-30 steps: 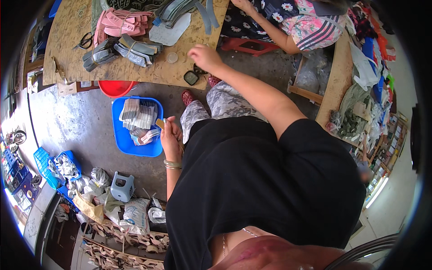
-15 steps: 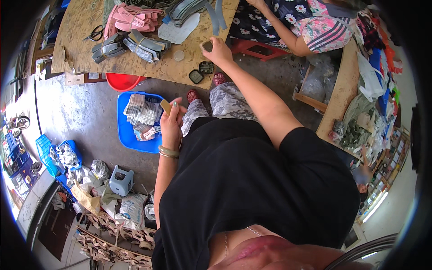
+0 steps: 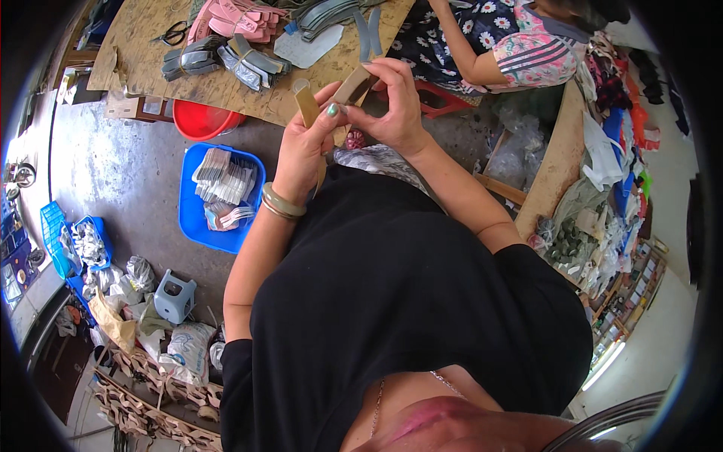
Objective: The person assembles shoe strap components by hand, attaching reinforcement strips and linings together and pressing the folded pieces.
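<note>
My left hand (image 3: 303, 154) is closed on a tan strip (image 3: 305, 104); one end stands up past the thumb and a narrow tail hangs below the hand. My right hand (image 3: 398, 113) pinches a curved tan piece (image 3: 352, 85) with a darker inner face, between thumb and fingers. The two hands meet in front of my body, near the table edge, fingertips almost touching. Whether the strip and the curved piece are joined is hidden by the fingers. A bangle (image 3: 282, 202) circles my left wrist.
A wooden table (image 3: 143, 68) ahead carries pink bundles (image 3: 237, 19), tied grey bundles (image 3: 252, 64) and scissors (image 3: 175, 33). A blue basket (image 3: 197, 233) of stacked pieces and a red basin (image 3: 197, 120) stand below. A co-worker (image 3: 489, 45) sits at the far right; a stool (image 3: 175, 297) stands left.
My left hand has risen from beside the blue basket with the tan strip. My right hand has drawn back from over the table with the curved piece, and the hands have come together.
</note>
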The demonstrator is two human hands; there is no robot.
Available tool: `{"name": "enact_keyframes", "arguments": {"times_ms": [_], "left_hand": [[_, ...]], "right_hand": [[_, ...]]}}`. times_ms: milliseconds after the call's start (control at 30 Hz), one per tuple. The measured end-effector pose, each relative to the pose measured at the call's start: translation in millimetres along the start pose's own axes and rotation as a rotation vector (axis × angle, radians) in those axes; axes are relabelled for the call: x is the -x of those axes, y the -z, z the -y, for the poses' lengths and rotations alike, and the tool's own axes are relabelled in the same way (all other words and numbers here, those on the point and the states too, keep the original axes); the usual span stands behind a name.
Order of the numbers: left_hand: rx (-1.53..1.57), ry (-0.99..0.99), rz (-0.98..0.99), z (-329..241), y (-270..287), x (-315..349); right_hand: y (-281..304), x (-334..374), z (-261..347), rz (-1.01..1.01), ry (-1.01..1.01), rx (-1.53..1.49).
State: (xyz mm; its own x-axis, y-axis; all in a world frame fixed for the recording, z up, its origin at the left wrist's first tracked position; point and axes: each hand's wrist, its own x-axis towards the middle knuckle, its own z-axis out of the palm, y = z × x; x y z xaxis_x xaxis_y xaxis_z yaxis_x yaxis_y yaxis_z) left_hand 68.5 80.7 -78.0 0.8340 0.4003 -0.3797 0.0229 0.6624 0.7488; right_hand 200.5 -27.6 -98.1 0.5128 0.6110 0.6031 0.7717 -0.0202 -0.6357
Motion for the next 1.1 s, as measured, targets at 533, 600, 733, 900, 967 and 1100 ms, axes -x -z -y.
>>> {"name": "enact_keyframes", "arguments": {"times_ms": [533,600,733,900,967,1100], "left_hand": [[0.012,-0.016,0.05,-0.5,-9.0,-8.9],[0.023,-0.018,0.053,0.3,-10.0,-9.2],[0.015,-0.011,0.004,5.1,-9.1,-11.4],[0.007,0.04,0.034,11.0,-1.9,-12.2],[0.038,0.063,0.046,8.9,-5.2,-10.6],[0.04,0.074,0.026,12.1,-6.6,-8.2]], "right_hand": [[14.0,-9.4,6.7,-0.055,0.046,0.054],[13.6,-9.5,5.3,-0.054,0.056,0.074],[15.0,-11.0,3.5,-0.032,0.038,0.081],[15.1,-12.7,2.6,0.029,0.049,0.071],[16.6,-14.6,3.8,0.034,0.066,0.083],[17.4,-11.6,2.2,0.028,0.098,0.112]]}}
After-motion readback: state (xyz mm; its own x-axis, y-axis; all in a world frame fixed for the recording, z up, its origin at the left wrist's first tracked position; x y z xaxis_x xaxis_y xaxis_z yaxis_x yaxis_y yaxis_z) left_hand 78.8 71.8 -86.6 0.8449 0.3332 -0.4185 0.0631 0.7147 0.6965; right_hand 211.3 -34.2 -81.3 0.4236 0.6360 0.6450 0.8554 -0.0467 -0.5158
